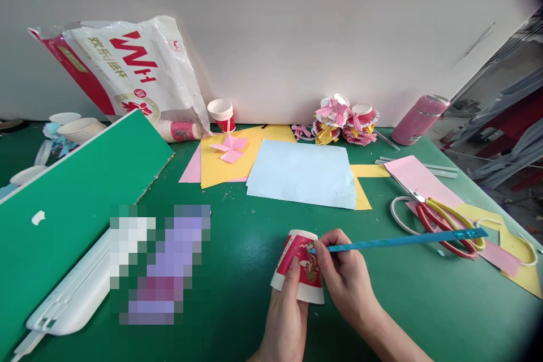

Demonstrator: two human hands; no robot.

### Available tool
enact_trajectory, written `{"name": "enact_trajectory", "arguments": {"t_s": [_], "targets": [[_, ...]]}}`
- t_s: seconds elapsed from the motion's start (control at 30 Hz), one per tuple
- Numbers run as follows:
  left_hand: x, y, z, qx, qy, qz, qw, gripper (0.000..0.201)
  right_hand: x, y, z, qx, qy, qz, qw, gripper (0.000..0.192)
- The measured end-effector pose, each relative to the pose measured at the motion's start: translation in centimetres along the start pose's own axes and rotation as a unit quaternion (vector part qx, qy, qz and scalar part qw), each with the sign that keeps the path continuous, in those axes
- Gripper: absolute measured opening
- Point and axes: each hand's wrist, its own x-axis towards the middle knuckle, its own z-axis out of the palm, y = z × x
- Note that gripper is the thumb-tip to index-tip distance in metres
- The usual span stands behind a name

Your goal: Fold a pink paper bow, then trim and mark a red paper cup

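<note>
red and white paper cup with gold pictures (309, 268): held up low in the middle of the view, wide end toward the person, thin end away.
left hand (285, 317): closed on that cup, thumb flat on its picture side. the other fingers are hidden, so i cannot tell if they are behind it or inside it.
right hand (348, 274): fingers pinched together on a long, thin, shiny blue stick (399, 241), like a pencil or pen, close to its tip.
tip of the stick: it looks like it touches the cup's side, just right of the thumb.
step: my guess is that a mark is being made on the cup.
next move: i think it calls for a steady cup and a light push, as thin paper could dent or slip.
light blue paper sheets (301, 172): flat on the green table (237, 271), past the hands, on top of yellow paper (212, 164).
pink folded paper shape (230, 148): on the yellow paper.
scissors with red and yellow handles (431, 220): at the right; in this view the stick's back end crosses over them.
pink round flask (419, 119): far right, by the wall (263, 28).
</note>
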Motion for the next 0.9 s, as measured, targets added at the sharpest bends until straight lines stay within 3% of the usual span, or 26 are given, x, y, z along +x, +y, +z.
{"name": "enact_trajectory", "arguments": {"t_s": [0.23,0.63,0.9], "targets": [[-0.1,0.1,0.1,0.01,-0.024,0.023,0.999,0.028,0.2,-0.8,0.4,0.017,-0.024,-0.012,0.999,0.018],[-0.2,0.2,0.2,0.0,0.0,0.002,1.0,0.031,0.0,0.1,-0.1,-0.021,0.008,-0.016,1.0,0.017],[-0.2,0.2,0.2,0.016,-0.023,0.017,0.999,0.03,0.2,-0.7,0.2,-0.005,-0.004,-0.012,1.0,0.018]]}}
